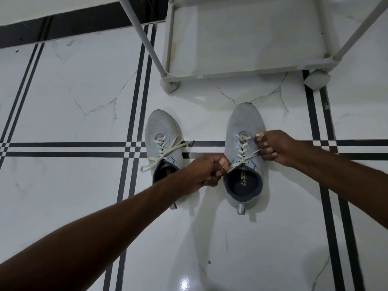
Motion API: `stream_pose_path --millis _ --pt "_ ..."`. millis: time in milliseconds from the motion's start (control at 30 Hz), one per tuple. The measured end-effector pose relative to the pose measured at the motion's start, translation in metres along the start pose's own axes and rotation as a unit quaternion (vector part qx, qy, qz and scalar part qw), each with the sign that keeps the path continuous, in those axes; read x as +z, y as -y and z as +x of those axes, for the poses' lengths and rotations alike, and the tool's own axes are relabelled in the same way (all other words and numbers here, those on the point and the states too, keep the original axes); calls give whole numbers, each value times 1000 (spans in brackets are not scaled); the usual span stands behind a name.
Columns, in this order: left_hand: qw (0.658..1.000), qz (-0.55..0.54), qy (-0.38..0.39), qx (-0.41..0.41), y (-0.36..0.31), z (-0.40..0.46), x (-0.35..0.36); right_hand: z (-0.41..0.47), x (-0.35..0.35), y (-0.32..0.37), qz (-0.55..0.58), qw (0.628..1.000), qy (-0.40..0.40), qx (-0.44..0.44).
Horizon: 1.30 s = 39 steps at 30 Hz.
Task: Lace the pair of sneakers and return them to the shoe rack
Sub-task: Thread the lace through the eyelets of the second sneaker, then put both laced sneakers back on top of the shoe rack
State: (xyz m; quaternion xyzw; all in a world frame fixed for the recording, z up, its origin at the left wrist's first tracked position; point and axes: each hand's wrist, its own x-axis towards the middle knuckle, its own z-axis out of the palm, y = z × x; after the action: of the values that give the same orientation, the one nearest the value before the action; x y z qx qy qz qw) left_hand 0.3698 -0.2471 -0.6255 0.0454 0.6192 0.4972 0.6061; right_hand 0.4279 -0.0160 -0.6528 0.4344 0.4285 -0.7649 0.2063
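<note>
From the head view, two grey sneakers stand side by side on the white tiled floor, toes toward the top of the frame. The right sneaker, right of centre, is laced up to its top eyelets. The left hand is closed on one end of its lace at the shoe's near-left edge, and the right hand is fisted around the other end beside the shoe's right edge; both ends run taut from the top eyelets. The left sneaker, at centre, is partly hidden by the left forearm; its lace ends lie loose across the tongue, seemingly untied. The rack stands in the upper right, beyond the toes. Its bottom shelf holds nothing.
</note>
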Motion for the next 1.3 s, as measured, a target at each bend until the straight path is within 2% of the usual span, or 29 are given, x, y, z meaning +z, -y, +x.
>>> stream_pose_path --millis 100,200,333,367,433,467,500,567,600,667,733,800,900,1167,1300 --pt "1000 15 1 -2 -3 -3 1 0 8 -2 -12 999 -35 -23" --pt "998 58 -21 -2 -12 -19 -2 -14 16 2 -98 986 -93 -101" --pt "993 98 -52 36 -27 -36 -10 -43 22 16 -229 957 -75 -160" --pt "988 125 -67 57 -34 -41 -12 -48 23 13 -277 937 -99 -188" --pt "967 197 -125 103 -51 -51 -22 -57 24 1 -390 862 -193 -260" --pt "946 255 -164 113 -57 -56 -30 -60 23 -9 -417 834 -226 -282" --pt "914 334 -208 103 -61 -60 -43 -64 21 -19 -424 824 -245 -285" --pt "846 457 -272 24 -59 -70 -71 -66 17 -36 -399 855 -238 -231" --pt "832 482 -272 -40 -52 -75 -86 -66 16 -45 -375 881 -217 -191" --pt "844 456 -235 -160 -35 -85 -105 -60 16 -59 -342 914 -168 -141" --pt "883 364 -218 -201 -14 -91 -106 -55 20 -63 -339 921 -146 -127" --pt "903 282 -281 -163 11 -89 -100 -53 25 -60 -335 925 -126 -131" --pt "882 283 -363 -105 33 -82 -89 -51 36 -56 -341 923 -92 -154" --pt "890 284 -354 -27 42 -70 -61 -34 59 -55 -400 891 -121 -178" --pt "885 290 -365 -7 41 -72 -58 -37 66 -51 -398 892 -134 -166"
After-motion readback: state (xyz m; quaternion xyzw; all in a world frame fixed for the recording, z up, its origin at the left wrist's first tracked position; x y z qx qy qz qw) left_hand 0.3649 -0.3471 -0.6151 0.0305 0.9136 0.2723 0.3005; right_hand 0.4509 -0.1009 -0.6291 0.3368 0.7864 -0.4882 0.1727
